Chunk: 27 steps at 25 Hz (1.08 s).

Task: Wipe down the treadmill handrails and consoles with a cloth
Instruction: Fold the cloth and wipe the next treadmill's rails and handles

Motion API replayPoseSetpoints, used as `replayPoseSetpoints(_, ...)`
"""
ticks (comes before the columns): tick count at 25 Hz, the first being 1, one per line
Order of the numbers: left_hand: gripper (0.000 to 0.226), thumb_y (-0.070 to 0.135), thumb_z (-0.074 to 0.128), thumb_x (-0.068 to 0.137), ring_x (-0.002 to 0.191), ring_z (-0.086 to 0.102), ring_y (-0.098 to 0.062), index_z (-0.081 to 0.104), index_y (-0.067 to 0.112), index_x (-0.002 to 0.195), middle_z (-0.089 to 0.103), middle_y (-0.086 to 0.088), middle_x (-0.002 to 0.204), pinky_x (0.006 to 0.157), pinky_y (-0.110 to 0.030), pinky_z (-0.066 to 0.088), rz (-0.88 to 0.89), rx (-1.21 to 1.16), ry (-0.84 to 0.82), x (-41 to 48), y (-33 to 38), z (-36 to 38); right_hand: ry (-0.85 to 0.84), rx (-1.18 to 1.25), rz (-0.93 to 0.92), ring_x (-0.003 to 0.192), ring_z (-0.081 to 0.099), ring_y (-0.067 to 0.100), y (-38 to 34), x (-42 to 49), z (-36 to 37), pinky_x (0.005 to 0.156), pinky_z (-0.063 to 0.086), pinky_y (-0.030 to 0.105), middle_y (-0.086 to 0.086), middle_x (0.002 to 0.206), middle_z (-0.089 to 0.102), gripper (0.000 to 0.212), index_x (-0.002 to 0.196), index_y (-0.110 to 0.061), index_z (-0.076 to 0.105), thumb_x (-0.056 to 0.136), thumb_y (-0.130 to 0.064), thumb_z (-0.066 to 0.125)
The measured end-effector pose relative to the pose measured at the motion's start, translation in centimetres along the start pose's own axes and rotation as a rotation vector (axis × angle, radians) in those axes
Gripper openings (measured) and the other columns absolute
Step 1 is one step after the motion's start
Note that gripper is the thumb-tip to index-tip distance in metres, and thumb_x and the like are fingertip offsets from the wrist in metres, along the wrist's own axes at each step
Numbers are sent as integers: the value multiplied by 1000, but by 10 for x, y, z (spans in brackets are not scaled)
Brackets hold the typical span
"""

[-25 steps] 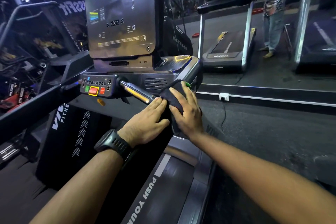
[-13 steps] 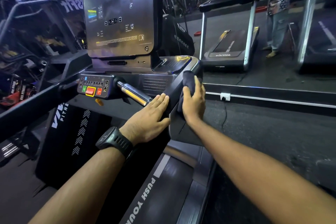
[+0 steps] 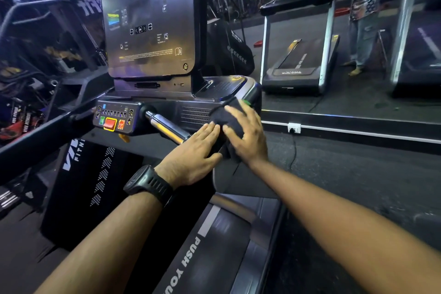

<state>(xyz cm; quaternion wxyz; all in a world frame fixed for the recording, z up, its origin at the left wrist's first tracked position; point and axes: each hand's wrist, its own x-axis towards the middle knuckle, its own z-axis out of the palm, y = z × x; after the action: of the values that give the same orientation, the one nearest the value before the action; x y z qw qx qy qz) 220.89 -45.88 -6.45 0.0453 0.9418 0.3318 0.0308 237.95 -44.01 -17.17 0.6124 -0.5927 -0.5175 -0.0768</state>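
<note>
Now, step in hand: I judge this to be a wiping pass on the right handrail (image 3: 256, 96), where it joins the console base (image 3: 171, 105) near centre frame.
Cloth (image 3: 220, 116): dark and bunched, lying on the upper end of that rail; one fold hangs below my palm.
Right hand (image 3: 245, 133): spread over the cloth with the fingers nearly straight and aimed toward upper left, pressing it to the rail; I see no pinch.
Left hand (image 3: 191, 154): laid flat on the same rail, just left of the cloth, fingers straight; it holds nothing.
Long axis of the rail: from the console corner, right of centre, down toward lower centre, passing beneath both my hands.
Deciding relation: the cloth sits at the top of that axis, so the rest of the rail lies toward me, below my palms. My right hand is the nearer one, being on the cloth already.
Chrome grip bar (image 3: 167, 127): slants from the control panel (image 3: 114, 112) down to my left fingertips, just left of the cloth; an easy next reach, I judge.
Console screen (image 3: 148, 26): upright at upper centre, well above the cloth.
Left handrail (image 3: 35, 143): crosses the left edge of the frame, well apart from both hands.
Risk: a leftward sweep could, I judge, brush the red button (image 3: 110, 123) on the panel.
</note>
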Motion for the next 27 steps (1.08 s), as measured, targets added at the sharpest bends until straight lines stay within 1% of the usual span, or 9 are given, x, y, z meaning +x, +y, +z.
replayPoseSetpoints(3, 70, 29, 45, 102, 150, -9, -5, 5, 13, 158, -3, 1, 166, 99, 1, -17, 0, -8, -12, 4, 1, 1, 136, 153, 580, 137, 44, 25, -17, 19, 4, 109, 42, 44, 3, 155, 41, 62, 139, -31, 57, 83, -57, 47)
replayPoseSetpoints(7, 70, 28, 46, 102, 150, -7, -8, 6, 11, 157, -1, -2, 166, 100, 1, -18, 12, -3, -4, 14, -1, 1, 14, -35, -97, 140, 41, 26, 0, 0, 2, 116, 32, 36, 6, 154, 44, 49, 135, -27, 63, 91, -47, 53)
replayPoseSetpoints(11, 70, 30, 44, 103, 150, -8, -8, 4, 13, 158, -3, -1, 166, 111, -12, -12, 8, 9, -14, 21, 1, 3, 145, 172, 580, 140, 42, 25, -3, 30, 6, 111, 40, 44, 6, 155, 41, 55, 140, -27, 57, 89, -46, 50)
replayPoseSetpoints(14, 70, 30, 45, 102, 151, -7, -10, 6, 10, 157, -1, -4, 166, 111, -11, -13, 18, 23, -11, 29, 1, 2, 5, -37, -35, 142, 38, 27, 10, 8, 4, 118, 31, 38, 7, 156, 40, 52, 139, -27, 59, 90, -44, 51)
replayPoseSetpoints(15, 70, 30, 45, 102, 151, -7, -10, 6, 10, 157, -1, -4, 166, 112, -12, -12, 19, 32, -5, 33, 1, 3, -4, -48, -104, 143, 38, 27, 21, 16, 1, 118, 31, 39, 7, 156, 41, 52, 139, -26, 59, 91, -44, 52)
replayPoseSetpoints(18, 71, 32, 43, 102, 151, -8, -9, 3, 12, 157, -3, -2, 166, 118, -19, -9, 17, 62, -13, 40, 3, 5, 105, 159, 458, 142, 39, 26, 23, 41, 5, 110, 41, 46, 7, 158, 38, 53, 142, -28, 55, 92, -43, 54)
replayPoseSetpoints(19, 71, 32, 43, 102, 151, -9, -9, 3, 12, 157, -4, -2, 166, 118, -20, -9, 20, 74, -18, 42, 3, 5, 134, 112, 513, 142, 39, 28, 15, 37, 7, 109, 42, 47, 8, 158, 37, 53, 143, -29, 54, 92, -44, 54)
replayPoseSetpoints(23, 71, 33, 44, 102, 151, -8, -11, 4, 10, 157, -1, -5, 166, 119, -20, -8, 34, 85, -8, 56, 2, 5, -7, -49, -158, 144, 36, 28, 42, 22, 0, 119, 30, 38, 10, 158, 37, 53, 143, -25, 54, 93, -43, 53)
replayPoseSetpoints(27, 71, 34, 42, 103, 150, -10, -8, 2, 13, 157, -5, -1, 166, 114, -14, -12, 26, 82, -15, 62, 6, 7, 111, 165, 561, 145, 36, 27, 39, 49, 7, 111, 40, 47, 8, 161, 32, 54, 149, -28, 46, 97, -39, 53)
